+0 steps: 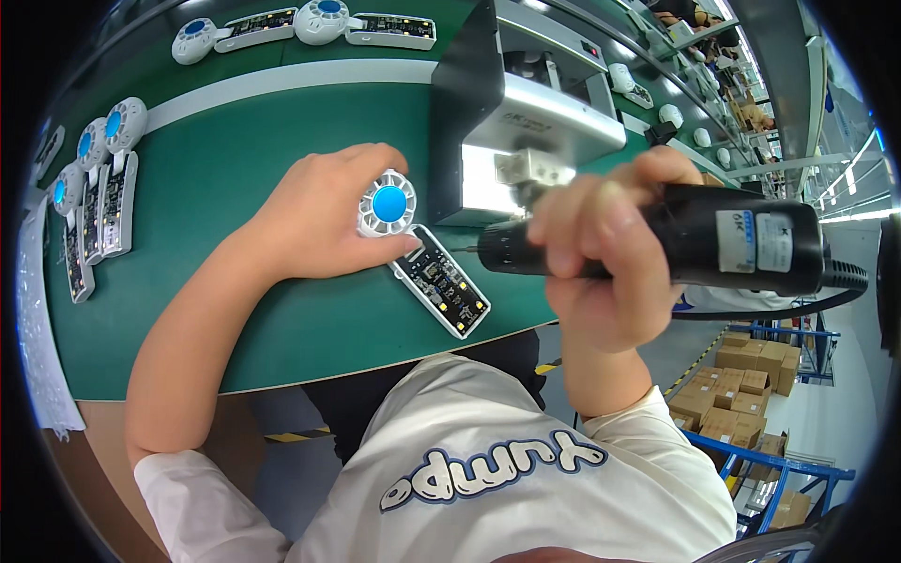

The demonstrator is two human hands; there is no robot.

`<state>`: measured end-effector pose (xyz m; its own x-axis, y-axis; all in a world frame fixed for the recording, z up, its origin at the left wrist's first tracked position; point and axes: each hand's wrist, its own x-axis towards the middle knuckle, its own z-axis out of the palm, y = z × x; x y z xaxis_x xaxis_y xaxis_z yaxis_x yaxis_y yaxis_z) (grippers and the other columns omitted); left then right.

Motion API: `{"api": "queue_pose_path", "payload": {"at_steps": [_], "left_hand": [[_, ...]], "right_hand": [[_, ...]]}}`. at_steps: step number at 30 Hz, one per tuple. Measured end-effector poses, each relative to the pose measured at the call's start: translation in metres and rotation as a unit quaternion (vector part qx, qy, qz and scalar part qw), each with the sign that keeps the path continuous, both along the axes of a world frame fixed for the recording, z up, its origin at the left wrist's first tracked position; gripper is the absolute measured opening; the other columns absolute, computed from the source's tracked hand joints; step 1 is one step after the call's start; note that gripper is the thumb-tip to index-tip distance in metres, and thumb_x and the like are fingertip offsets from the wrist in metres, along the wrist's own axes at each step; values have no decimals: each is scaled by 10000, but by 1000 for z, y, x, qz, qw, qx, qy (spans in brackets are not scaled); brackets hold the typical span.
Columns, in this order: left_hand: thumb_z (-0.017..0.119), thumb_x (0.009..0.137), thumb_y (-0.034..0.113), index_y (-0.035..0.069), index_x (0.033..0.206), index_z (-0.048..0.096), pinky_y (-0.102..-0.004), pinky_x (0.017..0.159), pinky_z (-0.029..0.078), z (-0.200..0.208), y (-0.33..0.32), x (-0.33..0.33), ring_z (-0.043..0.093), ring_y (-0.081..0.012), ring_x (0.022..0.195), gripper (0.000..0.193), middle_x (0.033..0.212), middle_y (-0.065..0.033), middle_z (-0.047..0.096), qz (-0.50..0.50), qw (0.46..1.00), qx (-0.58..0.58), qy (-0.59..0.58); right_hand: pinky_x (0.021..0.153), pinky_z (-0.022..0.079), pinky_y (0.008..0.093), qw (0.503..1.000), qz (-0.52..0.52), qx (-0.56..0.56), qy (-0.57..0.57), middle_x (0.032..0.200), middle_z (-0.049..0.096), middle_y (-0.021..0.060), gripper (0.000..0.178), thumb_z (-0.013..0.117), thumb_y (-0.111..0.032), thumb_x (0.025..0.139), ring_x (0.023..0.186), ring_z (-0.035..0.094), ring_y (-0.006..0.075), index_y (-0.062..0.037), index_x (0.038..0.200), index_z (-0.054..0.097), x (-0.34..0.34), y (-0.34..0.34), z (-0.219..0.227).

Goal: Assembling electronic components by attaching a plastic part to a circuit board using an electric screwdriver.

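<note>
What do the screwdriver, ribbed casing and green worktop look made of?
Screwdriver: probably satin plastic, from its smooth black shell.
Ribbed casing: likely matte moulded plastic, given thin, even white spokes.
Worktop: perhaps rubber or laminate; its uniform, low-sheen green leaves that open.

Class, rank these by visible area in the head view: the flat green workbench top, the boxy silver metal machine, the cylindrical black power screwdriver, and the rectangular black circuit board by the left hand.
1. Green workbench top
2. Silver machine
3. Black screwdriver, probably enlarged by nearness
4. Circuit board
</note>
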<state>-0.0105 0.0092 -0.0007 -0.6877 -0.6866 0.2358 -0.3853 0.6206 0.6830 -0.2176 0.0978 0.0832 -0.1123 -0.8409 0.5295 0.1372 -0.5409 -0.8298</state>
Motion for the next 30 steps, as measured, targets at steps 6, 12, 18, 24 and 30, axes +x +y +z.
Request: {"api": "queue_pose_path", "payload": {"at_steps": [6,12,18,24,30], "left_hand": [[822,688,276,39,1081,581,-395,752,527,0,1,1,665,-344,874,518,993,-146,658,2,1000,9,-4],[819,696,280,47,1080,575,-399,747,526,-1,1,3,663,-345,865,512,996,-143,656,-3,1000,17,-1],[814,716,316,54,1060,577,-422,727,515,-3,1,2,658,-362,860,493,980,-151,663,-3,1000,12,18],[815,715,301,52,1057,578,-417,731,517,2,-2,-4,656,-363,866,485,980,-148,658,-22,999,-5,32],[815,704,305,47,1068,585,-418,740,518,2,2,1,658,-361,870,502,999,-143,659,-9,1000,-18,17]], "right_hand": [[491,491,288,999,5,36,-13,710,597,66,342,616,67,855,515,554,134,4,1145,447,9,-7,-12],[571,481,364,998,-3,36,41,746,588,51,386,560,-3,871,498,504,161,13,1245,467,11,-6,-13],[571,484,360,999,8,29,30,732,577,63,339,560,-4,873,499,506,161,6,1202,481,11,-8,-17],[570,483,352,991,-3,37,132,705,548,70,287,549,-1,870,496,501,162,-16,1148,478,7,-10,-22],[586,485,351,996,-17,-68,50,683,530,74,298,554,-10,857,498,494,157,-16,1145,477,-25,-1,20]]}}
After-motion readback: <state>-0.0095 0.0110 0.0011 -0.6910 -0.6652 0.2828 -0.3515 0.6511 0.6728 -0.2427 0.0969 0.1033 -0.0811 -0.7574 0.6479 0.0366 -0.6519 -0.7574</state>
